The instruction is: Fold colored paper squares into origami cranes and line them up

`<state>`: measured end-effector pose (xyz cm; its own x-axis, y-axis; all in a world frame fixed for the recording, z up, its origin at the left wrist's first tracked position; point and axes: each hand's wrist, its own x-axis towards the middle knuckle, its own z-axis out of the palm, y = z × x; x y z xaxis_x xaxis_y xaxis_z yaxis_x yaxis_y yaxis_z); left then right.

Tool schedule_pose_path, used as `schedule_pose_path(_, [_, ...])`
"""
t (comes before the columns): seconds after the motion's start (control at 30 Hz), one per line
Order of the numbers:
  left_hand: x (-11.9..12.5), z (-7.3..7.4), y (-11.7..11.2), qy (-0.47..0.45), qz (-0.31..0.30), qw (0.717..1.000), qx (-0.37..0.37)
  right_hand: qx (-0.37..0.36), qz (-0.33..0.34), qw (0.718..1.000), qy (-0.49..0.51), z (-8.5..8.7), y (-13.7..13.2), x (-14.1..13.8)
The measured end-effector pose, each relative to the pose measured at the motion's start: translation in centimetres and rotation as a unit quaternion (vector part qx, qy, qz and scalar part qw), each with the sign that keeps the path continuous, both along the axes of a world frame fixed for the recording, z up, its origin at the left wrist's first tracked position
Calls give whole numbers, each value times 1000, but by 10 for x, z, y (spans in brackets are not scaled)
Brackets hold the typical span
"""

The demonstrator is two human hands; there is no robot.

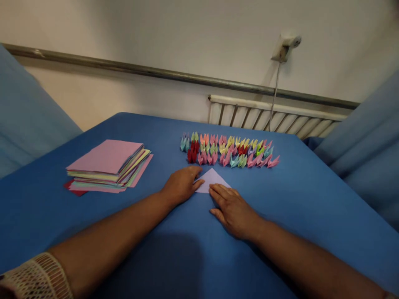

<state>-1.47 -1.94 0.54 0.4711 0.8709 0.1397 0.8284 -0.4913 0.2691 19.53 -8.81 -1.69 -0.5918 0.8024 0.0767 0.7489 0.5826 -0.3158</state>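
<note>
Lilac paper point(212, 176), folded to a triangle, is mid-desk between the hands, tip pointing away, just short of the paper figures. Right hand point(233, 211): fingers flat and close together over its right side, likely pressing the fold. Left hand point(182, 185): thumb and fingers slightly apart at the left corner, probably steadying it against sliding; can't tell if they pinch it. Paper stack point(106, 155) sits left on the blue desk point(296, 199), apart from the fold and presumably in easy reach. Folded paper figures point(225, 159) stand in rough rows beyond the hands, likely so sleeves don't knock them. No brands, labels or writing readable.
</note>
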Motion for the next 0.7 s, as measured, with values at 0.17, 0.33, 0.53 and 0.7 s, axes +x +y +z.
schedule_pose_path(0.17, [12,-10,-50,-36,-99,994,36,13,7,1000,-2,-1,0,2])
schedule_pose_path(0.33, [22,-19,-78,66,-160,984,-44,9,6,1000,3,-3,-1,1])
schedule_pose_path(0.53, [8,-12,-70,141,-127,981,-46,6,-8,1000,-10,2,-2,3])
schedule_pose_path(0.7, [-7,-7,-72,187,-80,978,-39,19,-23,999,-11,5,-3,4])
